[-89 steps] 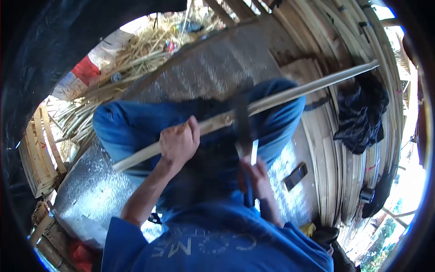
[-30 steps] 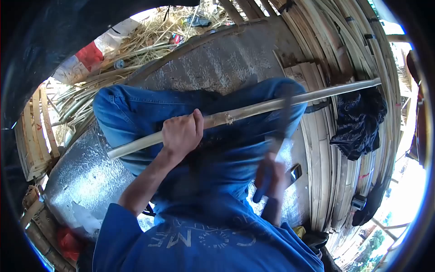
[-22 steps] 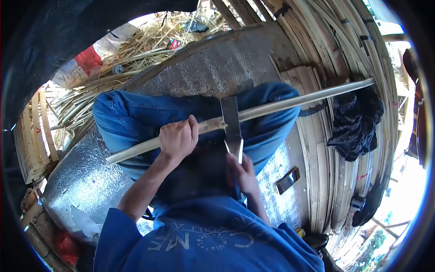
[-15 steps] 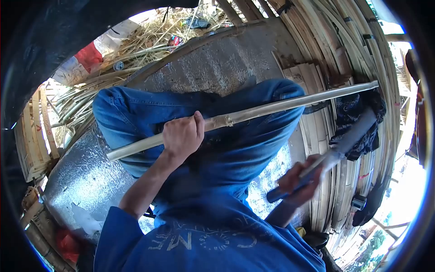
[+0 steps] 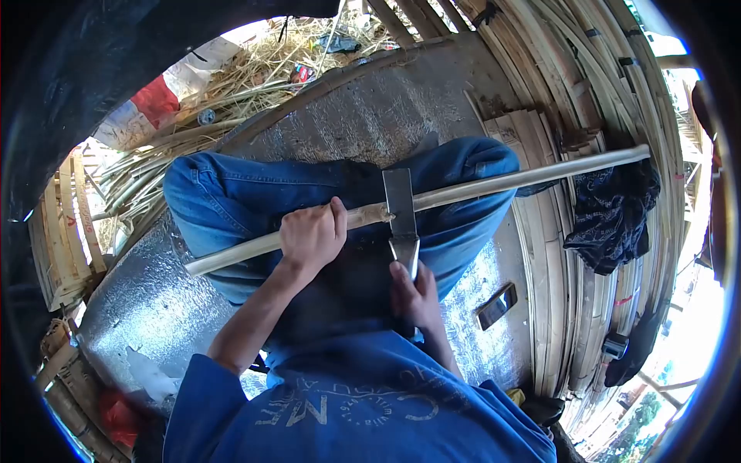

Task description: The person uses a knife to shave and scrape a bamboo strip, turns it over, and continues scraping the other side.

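A long pale bamboo strip (image 5: 532,179) lies slantwise across my crossed legs in blue jeans. My left hand (image 5: 310,234) is closed round it, left of a knot in the strip. My right hand (image 5: 416,297) grips the handle of a wide-bladed knife (image 5: 400,202). The blade stands over the strip just right of the knot and hides a short part of it. Whether the blade touches the strip, I cannot tell.
Stacked bamboo slats (image 5: 548,255) run down the right side, with a dark patterned cloth (image 5: 614,216) on them. A phone (image 5: 496,306) rests on the shiny mat (image 5: 154,301). Loose bamboo shavings (image 5: 255,85) are piled at the top left.
My right hand has brought the knife from the right side over to the strip beside the knot. The phone now shows. My left hand has kept its hold, almost unmoved.
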Available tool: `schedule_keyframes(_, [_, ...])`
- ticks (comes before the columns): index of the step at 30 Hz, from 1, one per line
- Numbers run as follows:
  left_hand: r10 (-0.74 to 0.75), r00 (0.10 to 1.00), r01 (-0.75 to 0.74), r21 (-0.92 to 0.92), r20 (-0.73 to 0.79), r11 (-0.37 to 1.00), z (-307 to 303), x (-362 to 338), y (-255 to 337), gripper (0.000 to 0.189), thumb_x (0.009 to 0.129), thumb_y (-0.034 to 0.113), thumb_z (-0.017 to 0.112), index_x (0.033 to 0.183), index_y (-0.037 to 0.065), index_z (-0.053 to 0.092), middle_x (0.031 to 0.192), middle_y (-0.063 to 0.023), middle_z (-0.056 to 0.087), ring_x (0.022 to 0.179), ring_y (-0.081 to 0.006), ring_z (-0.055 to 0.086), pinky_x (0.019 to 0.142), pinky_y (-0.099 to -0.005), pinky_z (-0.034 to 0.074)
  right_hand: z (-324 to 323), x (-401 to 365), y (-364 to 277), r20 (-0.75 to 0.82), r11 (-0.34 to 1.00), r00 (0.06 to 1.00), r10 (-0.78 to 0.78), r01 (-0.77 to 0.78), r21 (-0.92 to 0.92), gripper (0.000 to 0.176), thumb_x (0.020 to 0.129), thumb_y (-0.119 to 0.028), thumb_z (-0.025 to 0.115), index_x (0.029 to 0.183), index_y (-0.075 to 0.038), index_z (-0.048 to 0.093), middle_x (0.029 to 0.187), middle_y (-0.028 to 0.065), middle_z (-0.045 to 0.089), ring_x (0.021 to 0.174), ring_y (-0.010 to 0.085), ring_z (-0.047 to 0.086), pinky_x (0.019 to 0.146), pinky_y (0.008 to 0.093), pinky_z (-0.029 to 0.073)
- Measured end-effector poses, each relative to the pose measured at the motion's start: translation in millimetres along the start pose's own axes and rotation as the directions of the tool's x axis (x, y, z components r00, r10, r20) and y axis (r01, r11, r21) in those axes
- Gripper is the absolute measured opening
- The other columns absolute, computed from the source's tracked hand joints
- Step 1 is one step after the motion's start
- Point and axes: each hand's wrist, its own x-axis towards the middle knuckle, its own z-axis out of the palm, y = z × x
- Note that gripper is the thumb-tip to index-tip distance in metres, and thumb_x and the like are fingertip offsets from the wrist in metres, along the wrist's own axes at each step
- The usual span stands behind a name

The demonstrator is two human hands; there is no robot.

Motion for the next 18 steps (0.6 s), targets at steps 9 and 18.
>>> schedule_keyframes(9, [0.072, 0.992, -0.072, 0.002, -0.104, 0.997, 6, 0, -3, 0.045, 0.091, 0.020, 0.048, 0.048, 0.007, 0.056, 0.044, -0.0142, 0.054, 0.037, -0.0311, 0.055, 0.039, -0.0399, 0.045, -78, -34, -18, -0.328, 0.530, 0.867, -0.375, 0.491, 0.692, 0.046, 0.096, -0.040, 0.041, 0.072, -0.003, 0.054, 0.047, 0.0052, 0.046, 0.031, 0.0150, 0.043, 0.028, 0.0260, 0.035])
schedule_keyframes(18, [0.075, 0.992, -0.074, 0.011, -0.103, 0.997, 4, 4, -1, 0.045, 0.092, 0.019, 0.047, 0.050, 0.006, 0.056, 0.046, -0.0150, 0.054, 0.040, -0.0318, 0.056, 0.041, -0.0403, 0.046, -78, -45, -28, -0.181, 0.696, 0.908, -0.379, 0.408, 0.591, 0.038, 0.097, -0.034, 0.043, 0.078, -0.003, 0.054, 0.050, 0.0057, 0.050, 0.036, 0.0158, 0.050, 0.032, 0.0291, 0.041])
